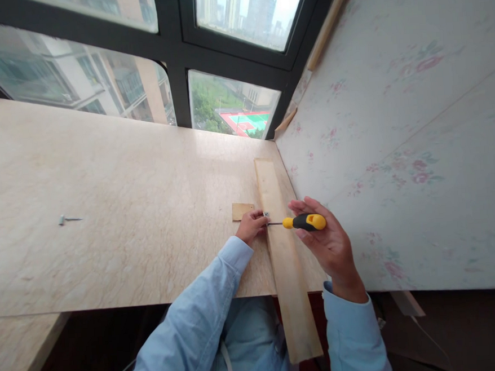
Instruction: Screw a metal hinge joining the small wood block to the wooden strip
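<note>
"What have you got?"

"My left hand (251, 226) pinches a metal fitting (266, 214) beside the plank (288, 267); my right hand (330, 247) surrounds the screwdriver (304, 222), grip unclear. I'd call this fastening."

"Next?"

"Steady turning, tip aligned, I'd say. A fastener (69, 219) lies left on the tabletop (128, 239)."

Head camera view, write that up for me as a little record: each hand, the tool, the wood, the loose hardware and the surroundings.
Left hand: fingertips at a small metal piece by the long board's left edge; exact grip too small to tell
Right hand: fingers extended, at the screwdriver's handle
Tool: yellow-and-black screwdriver, shaft pointing toward the left fingertips
Wood: long board, overhanging the near edge of the counter; small flat wooden piece beside it
Loose hardware: thin-shanked metal fastener, far left
Surroundings: dark-framed window, floral wall
</note>
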### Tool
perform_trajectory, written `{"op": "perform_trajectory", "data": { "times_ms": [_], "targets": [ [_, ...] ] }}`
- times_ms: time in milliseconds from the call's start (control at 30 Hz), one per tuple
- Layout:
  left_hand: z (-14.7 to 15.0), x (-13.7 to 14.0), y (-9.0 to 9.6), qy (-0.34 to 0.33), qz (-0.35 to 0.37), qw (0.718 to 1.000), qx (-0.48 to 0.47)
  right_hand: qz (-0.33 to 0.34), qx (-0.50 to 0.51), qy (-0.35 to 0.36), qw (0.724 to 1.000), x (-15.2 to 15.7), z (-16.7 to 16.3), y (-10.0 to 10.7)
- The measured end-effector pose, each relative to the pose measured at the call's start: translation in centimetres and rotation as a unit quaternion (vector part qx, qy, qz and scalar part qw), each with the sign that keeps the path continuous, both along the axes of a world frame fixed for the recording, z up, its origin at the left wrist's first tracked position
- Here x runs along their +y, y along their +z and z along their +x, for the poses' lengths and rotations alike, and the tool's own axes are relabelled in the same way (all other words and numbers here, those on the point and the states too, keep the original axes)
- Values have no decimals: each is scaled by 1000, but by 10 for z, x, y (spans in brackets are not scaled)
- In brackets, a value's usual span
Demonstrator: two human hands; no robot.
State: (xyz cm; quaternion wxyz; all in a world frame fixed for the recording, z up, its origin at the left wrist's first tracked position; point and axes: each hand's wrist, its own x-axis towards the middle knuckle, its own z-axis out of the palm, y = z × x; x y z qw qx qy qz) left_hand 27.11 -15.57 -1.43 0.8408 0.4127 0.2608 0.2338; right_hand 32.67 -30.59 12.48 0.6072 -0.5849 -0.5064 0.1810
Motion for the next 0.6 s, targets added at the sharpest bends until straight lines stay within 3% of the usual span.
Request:
{"op": "perform_trajectory", "data": {
  "times_ms": [200,267,433,600],
  "targets": [
    [-1,0,0,-7,1,1000,0,35,-125,-156,979,12,10,-9],
    [0,0,-1,-7,0,1000,-2,45,-121,-140,982,15,11,-9],
    [2,0,-3,-6,-1,1000,1,25,-13,-1,1000,8,5,-2],
    [0,0,1,-3,-3,1000,0,4,6,-3,1000,1,3,-2]
  ]
}}
